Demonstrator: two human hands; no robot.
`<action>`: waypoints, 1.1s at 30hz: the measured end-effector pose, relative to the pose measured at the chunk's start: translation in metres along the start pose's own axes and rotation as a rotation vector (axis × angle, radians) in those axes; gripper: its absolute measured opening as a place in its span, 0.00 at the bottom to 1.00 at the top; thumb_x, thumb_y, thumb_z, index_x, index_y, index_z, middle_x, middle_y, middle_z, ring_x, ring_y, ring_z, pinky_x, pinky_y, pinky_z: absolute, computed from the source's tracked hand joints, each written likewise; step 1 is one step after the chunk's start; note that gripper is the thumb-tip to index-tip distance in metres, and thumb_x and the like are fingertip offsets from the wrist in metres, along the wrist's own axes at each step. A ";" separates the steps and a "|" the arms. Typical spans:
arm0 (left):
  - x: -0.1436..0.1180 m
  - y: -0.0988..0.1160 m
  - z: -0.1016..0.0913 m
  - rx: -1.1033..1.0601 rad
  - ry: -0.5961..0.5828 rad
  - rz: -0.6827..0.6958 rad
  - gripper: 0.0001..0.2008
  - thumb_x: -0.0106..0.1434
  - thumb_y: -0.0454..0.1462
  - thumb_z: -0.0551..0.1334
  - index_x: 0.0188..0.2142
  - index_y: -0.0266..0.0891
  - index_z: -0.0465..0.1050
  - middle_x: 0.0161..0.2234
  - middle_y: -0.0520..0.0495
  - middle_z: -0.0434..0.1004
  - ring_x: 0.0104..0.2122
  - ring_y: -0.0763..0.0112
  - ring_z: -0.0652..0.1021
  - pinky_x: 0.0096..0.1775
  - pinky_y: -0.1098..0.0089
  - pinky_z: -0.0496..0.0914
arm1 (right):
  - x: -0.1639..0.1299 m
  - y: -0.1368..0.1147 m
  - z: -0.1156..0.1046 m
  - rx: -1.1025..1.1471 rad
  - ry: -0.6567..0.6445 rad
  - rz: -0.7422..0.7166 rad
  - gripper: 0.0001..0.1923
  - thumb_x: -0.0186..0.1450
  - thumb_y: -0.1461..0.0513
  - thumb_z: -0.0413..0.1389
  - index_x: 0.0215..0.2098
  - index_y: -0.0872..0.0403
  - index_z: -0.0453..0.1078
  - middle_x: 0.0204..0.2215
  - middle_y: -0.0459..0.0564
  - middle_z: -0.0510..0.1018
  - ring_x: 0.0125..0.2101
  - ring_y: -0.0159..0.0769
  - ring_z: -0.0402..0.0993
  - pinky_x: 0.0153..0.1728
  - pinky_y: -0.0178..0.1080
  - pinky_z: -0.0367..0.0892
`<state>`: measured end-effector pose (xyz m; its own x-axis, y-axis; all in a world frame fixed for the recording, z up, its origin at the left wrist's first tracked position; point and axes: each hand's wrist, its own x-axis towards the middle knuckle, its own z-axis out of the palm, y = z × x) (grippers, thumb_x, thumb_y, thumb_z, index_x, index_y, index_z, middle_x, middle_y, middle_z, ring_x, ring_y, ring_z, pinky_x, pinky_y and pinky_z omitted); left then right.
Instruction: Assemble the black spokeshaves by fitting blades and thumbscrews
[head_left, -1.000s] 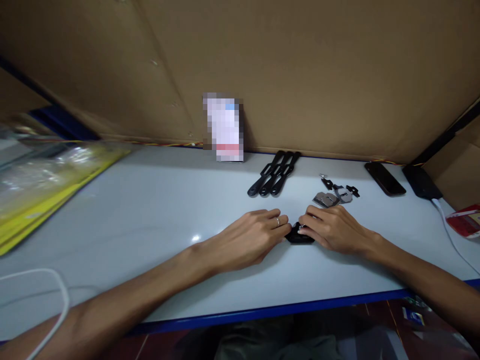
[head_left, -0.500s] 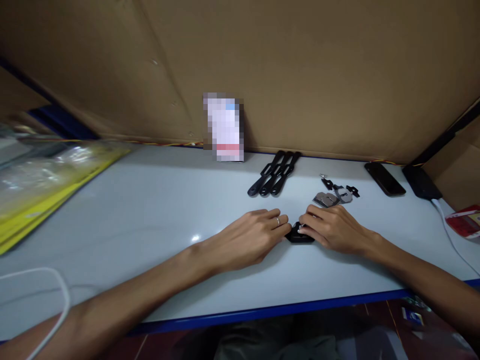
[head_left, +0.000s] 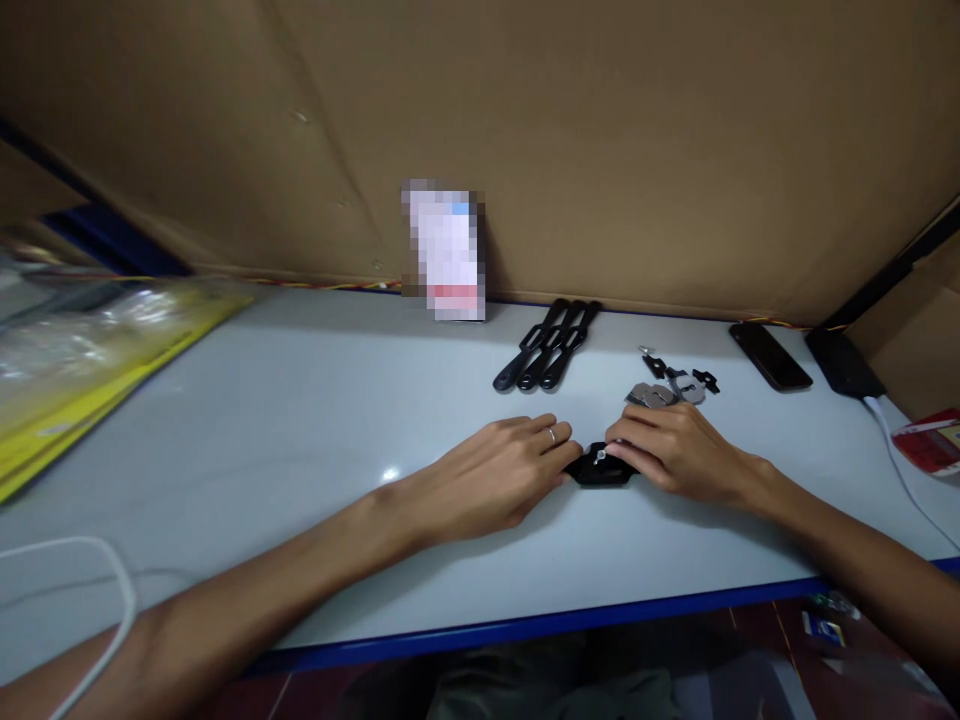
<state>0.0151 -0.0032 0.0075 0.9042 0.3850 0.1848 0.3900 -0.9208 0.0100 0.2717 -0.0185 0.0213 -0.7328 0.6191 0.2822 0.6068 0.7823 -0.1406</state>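
Observation:
A small black part (head_left: pixel 598 471) lies on the white table (head_left: pixel 300 430) with a tiny silver piece on top of it. My left hand (head_left: pixel 499 472) rests palm down beside it, fingertips touching its left end. My right hand (head_left: pixel 671 450) covers its right end, fingers pressing the silver piece onto it. Just behind my right hand lies a pile of small metal plates and black clips (head_left: pixel 667 385). Three black straps (head_left: pixel 547 345) lie side by side farther back.
A cardboard wall backs the table. A pixelated card (head_left: pixel 445 250) leans against it. Two dark phones (head_left: pixel 770 356) lie at the back right with a white cable (head_left: pixel 896 455). Yellow plastic-wrapped packs (head_left: pixel 82 370) sit at the left. Another white cable (head_left: pixel 105 600) loops near the front-left edge.
My right hand has shifted slightly right, uncovering more of the black part and the silver piece on it. My left hand has barely moved.

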 end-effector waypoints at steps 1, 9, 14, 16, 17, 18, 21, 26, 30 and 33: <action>0.000 0.000 0.000 0.000 -0.003 -0.004 0.08 0.73 0.33 0.54 0.43 0.36 0.72 0.36 0.46 0.74 0.35 0.65 0.73 0.35 0.65 0.69 | 0.000 0.001 -0.001 0.012 0.009 0.007 0.17 0.78 0.59 0.45 0.42 0.56 0.75 0.33 0.50 0.79 0.27 0.32 0.68 0.29 0.37 0.55; 0.000 -0.001 0.000 -0.004 -0.029 -0.022 0.08 0.73 0.34 0.55 0.45 0.36 0.72 0.37 0.46 0.74 0.35 0.65 0.74 0.35 0.65 0.69 | 0.000 0.003 -0.003 -0.030 -0.034 0.033 0.17 0.77 0.61 0.45 0.40 0.55 0.76 0.32 0.50 0.77 0.26 0.32 0.65 0.29 0.38 0.53; 0.000 0.000 0.000 -0.014 -0.012 -0.012 0.09 0.74 0.34 0.53 0.44 0.36 0.72 0.37 0.45 0.74 0.35 0.65 0.74 0.35 0.65 0.69 | 0.000 0.005 -0.005 -0.040 -0.090 0.059 0.16 0.76 0.62 0.46 0.40 0.56 0.76 0.31 0.50 0.79 0.26 0.32 0.65 0.29 0.38 0.52; 0.000 -0.001 -0.001 -0.022 -0.013 -0.015 0.09 0.74 0.34 0.53 0.44 0.36 0.73 0.37 0.45 0.74 0.35 0.64 0.74 0.35 0.64 0.69 | 0.000 0.005 -0.010 -0.006 -0.130 0.084 0.14 0.74 0.63 0.48 0.41 0.55 0.76 0.33 0.51 0.80 0.27 0.33 0.67 0.30 0.38 0.53; 0.000 -0.001 -0.001 -0.026 -0.017 -0.019 0.09 0.74 0.34 0.53 0.45 0.36 0.73 0.37 0.45 0.74 0.35 0.64 0.74 0.35 0.64 0.69 | -0.001 0.006 -0.013 0.022 -0.160 0.095 0.13 0.73 0.63 0.50 0.43 0.55 0.77 0.34 0.51 0.81 0.28 0.34 0.68 0.30 0.38 0.54; 0.000 -0.001 -0.002 -0.028 -0.021 -0.025 0.10 0.74 0.34 0.53 0.45 0.36 0.72 0.36 0.45 0.74 0.35 0.64 0.74 0.35 0.64 0.69 | -0.001 0.006 -0.016 0.052 -0.195 0.103 0.11 0.72 0.63 0.52 0.44 0.54 0.77 0.35 0.50 0.81 0.30 0.35 0.70 0.31 0.38 0.55; 0.001 -0.002 -0.003 -0.040 -0.017 -0.040 0.10 0.74 0.34 0.53 0.47 0.36 0.72 0.37 0.46 0.74 0.34 0.65 0.74 0.35 0.65 0.69 | -0.002 0.006 -0.025 0.114 -0.305 0.114 0.10 0.68 0.62 0.58 0.47 0.52 0.77 0.38 0.50 0.81 0.34 0.38 0.73 0.34 0.38 0.59; 0.000 -0.003 -0.003 -0.047 -0.010 -0.041 0.11 0.74 0.34 0.52 0.50 0.36 0.71 0.37 0.45 0.74 0.34 0.65 0.74 0.35 0.65 0.69 | -0.002 0.004 -0.025 0.112 -0.329 0.094 0.10 0.67 0.63 0.60 0.47 0.52 0.76 0.40 0.51 0.82 0.39 0.41 0.73 0.36 0.40 0.62; -0.001 -0.003 -0.001 -0.016 -0.023 -0.036 0.13 0.74 0.34 0.53 0.54 0.35 0.69 0.38 0.45 0.75 0.36 0.64 0.75 0.37 0.64 0.70 | -0.002 0.003 -0.021 0.088 -0.320 0.086 0.11 0.68 0.63 0.59 0.48 0.53 0.76 0.42 0.52 0.82 0.42 0.43 0.73 0.37 0.41 0.62; -0.001 -0.004 -0.001 -0.005 -0.032 -0.031 0.14 0.74 0.34 0.53 0.56 0.35 0.68 0.38 0.45 0.75 0.37 0.63 0.76 0.38 0.63 0.70 | -0.002 0.002 -0.022 0.073 -0.334 0.080 0.11 0.68 0.64 0.58 0.49 0.53 0.75 0.42 0.52 0.82 0.40 0.42 0.74 0.36 0.41 0.62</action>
<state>0.0127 -0.0004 0.0081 0.8967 0.4153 0.1532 0.4173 -0.9085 0.0200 0.2813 -0.0195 0.0410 -0.7514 0.6574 -0.0573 0.6517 0.7257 -0.2207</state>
